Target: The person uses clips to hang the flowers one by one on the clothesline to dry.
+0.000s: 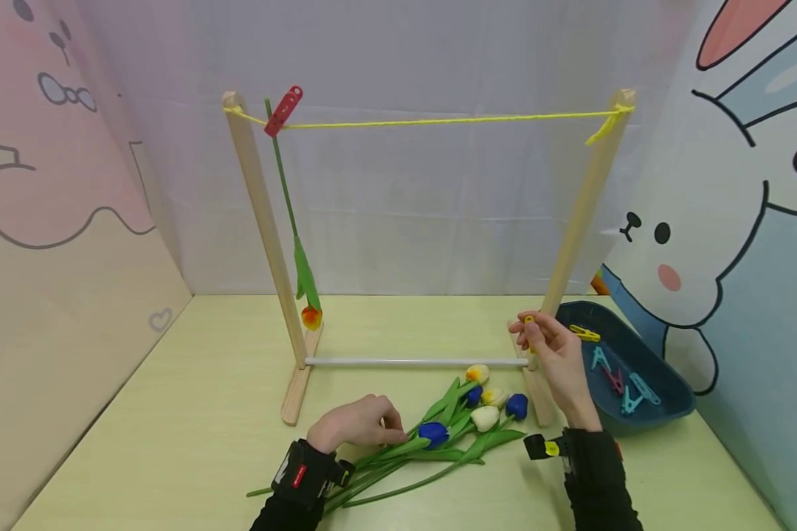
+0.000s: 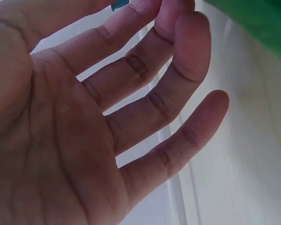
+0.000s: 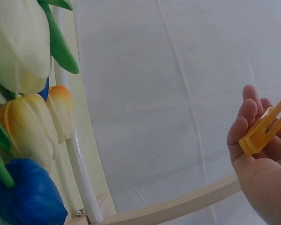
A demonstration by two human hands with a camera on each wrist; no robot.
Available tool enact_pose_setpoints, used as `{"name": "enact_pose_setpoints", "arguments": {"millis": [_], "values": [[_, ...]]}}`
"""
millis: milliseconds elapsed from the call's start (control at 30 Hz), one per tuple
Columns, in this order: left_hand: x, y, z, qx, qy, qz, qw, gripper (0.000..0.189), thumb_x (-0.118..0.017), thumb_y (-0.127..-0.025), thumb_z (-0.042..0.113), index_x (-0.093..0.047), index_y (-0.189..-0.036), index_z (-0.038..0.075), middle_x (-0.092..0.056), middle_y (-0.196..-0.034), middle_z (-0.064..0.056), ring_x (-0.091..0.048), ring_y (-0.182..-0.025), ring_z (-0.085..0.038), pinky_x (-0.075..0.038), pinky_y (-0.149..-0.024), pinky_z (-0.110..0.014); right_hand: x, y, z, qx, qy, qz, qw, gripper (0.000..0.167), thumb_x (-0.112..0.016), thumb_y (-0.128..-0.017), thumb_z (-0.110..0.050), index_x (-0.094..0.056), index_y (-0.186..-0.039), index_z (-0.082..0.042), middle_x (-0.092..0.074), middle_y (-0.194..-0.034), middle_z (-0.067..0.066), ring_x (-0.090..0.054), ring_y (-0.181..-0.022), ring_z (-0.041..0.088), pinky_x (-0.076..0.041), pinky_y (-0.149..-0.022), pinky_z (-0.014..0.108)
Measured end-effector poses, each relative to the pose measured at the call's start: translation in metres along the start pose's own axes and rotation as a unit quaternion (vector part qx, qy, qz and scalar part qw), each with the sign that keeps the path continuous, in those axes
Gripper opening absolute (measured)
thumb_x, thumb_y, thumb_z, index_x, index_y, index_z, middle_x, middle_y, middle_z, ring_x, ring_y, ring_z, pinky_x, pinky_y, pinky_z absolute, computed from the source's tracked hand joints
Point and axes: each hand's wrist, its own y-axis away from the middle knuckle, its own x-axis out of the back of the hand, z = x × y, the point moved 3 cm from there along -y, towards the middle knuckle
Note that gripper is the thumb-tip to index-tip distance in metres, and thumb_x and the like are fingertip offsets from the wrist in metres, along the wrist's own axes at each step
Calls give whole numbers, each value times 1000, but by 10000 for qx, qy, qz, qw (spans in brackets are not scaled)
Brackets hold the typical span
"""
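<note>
Several artificial tulips lie in a loose pile, with blue, white and yellow-orange heads and green stems. My left hand is low over them, its thumb and forefinger at the leaves beside a blue tulip. In the left wrist view its fingers are bent, but the thumb and forefinger tips fall outside the frame; whether they grip a stem is hidden. My right hand, raised before the right post, pinches a yellow clothespin. A red clothespin holds an orange tulip head down on the yellow cord.
Wooden posts carry the cord, and a white rod joins their feet. At the right stands a dark blue basin with yellow, teal and red clothespins inside. Decorated panels flank the table, and a white sheet hangs behind.
</note>
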Motion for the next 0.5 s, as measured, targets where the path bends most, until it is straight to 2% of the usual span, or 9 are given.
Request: {"name": "enact_pose_setpoints", "arguments": {"millis": [200,500], "values": [[0,1,-1,-21,-50,77,10000,16,-71,-94,19,-77,-86,7,-70,-75,0,-52,-61,-4,-38,-56,-19,-1,0,0,130,136,-158,9997,18,-49,-107,-14,-65,-115,-14,-70,-93,-13,-57,-77,12,-51,-73,15],[4,3,0,15,-52,224,9997,17,-68,-96,19,-77,-83,11,-71,-78,2,-51,-63,-5,-39,-57,-19,0,0,-1,246,350,-73,9991,19,-46,-108,-14,-64,-113,-19,-66,-90,-12,-52,-73,9,-44,-66,19]]}}
